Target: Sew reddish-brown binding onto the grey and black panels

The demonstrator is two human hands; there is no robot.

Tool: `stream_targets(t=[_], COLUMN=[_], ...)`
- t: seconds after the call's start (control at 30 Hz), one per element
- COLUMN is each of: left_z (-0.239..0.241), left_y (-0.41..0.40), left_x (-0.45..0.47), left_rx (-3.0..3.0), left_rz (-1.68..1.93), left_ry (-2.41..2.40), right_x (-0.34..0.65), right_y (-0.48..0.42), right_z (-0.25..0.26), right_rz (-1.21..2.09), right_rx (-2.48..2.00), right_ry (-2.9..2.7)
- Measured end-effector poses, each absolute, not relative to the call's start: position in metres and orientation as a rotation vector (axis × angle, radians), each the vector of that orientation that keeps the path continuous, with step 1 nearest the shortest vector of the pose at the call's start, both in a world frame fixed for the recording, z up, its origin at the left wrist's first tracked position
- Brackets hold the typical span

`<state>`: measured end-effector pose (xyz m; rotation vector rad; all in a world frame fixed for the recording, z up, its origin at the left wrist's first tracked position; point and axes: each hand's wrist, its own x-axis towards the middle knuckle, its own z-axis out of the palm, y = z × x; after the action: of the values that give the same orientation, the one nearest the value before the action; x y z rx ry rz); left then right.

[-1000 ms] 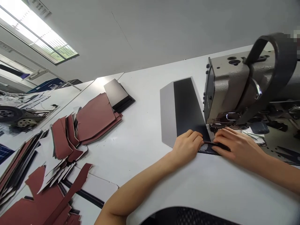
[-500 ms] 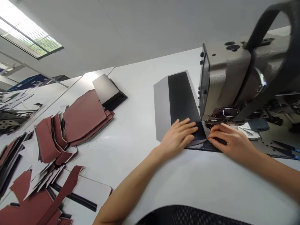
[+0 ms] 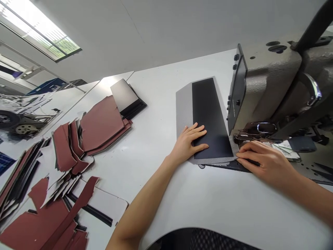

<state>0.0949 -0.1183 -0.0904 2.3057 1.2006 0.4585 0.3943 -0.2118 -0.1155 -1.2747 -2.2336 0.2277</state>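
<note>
A grey fabric panel [image 3: 183, 104] with a black strip [image 3: 208, 107] on it lies flat on the white table, its right edge at the sewing machine [image 3: 262, 83]. My left hand [image 3: 191, 140] rests on the panel's near left part with fingers spread, across the grey border and the black strip. Close by the machine's needle area, my right hand [image 3: 262, 158] pinches the panel's near right corner between thumb and fingers. The needle itself is hidden behind the machine head and my fingers.
Left on the table are stacks of dark red cut pieces [image 3: 101, 126] and a grey-and-black stack [image 3: 125, 95]. Loose red scraps [image 3: 41, 225] lie nearer. Dark scissors [image 3: 324, 172] lie right of my right hand, near white papers [image 3: 287, 151] beneath the machine arm.
My left hand has shifted left across the panel, uncovering more of the black strip's near end. My right hand still pinches the corner. The camera view has turned slightly left.
</note>
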Motion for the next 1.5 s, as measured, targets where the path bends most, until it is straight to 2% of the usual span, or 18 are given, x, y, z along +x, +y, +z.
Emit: stream_targets(t=[0.17, 0.3, 0.4, 0.7, 0.9, 1.03, 1.17, 1.33, 1.5], left_z=[-0.088, -0.081, -0.082, -0.095, -0.09, -0.091, -0.1, -0.104, -0.1], left_y=[-0.125, -0.147, -0.16, -0.161, -0.156, -0.152, -0.149, -0.147, -0.138], left_x=[0.099, 0.119, 0.133, 0.149, 0.148, 0.145, 0.143, 0.143, 0.143], left_rx=[2.393, 2.525, 2.628, 3.011, 3.085, 3.03, 2.91, 2.817, 2.759], left_rz=[0.542, 0.733, 0.655, 0.522, 0.418, 0.333, 0.432, 0.422, 0.373], left_ry=[1.207, 0.914, 0.771, 0.964, 0.761, 0.634, 0.56, 0.522, 0.505], right_x=[0.391, 0.389, 0.388, 0.367, 0.363, 0.377, 0.4, 0.411, 0.405], right_y=[-0.212, -0.212, -0.213, -0.21, -0.203, -0.205, -0.215, -0.22, -0.216], right_z=[-0.111, -0.111, -0.112, -0.102, -0.102, -0.103, -0.105, -0.108, -0.106], right_rz=[0.17, 0.155, 0.16, 0.198, 0.239, 0.283, 0.28, 0.047, -0.04], right_rx=[-1.243, -1.234, -1.261, -1.603, -1.679, -1.621, -1.382, -1.166, -1.248], right_ry=[-2.259, -2.223, -2.195, -2.009, -1.971, -2.0, -2.125, -2.345, -2.397])
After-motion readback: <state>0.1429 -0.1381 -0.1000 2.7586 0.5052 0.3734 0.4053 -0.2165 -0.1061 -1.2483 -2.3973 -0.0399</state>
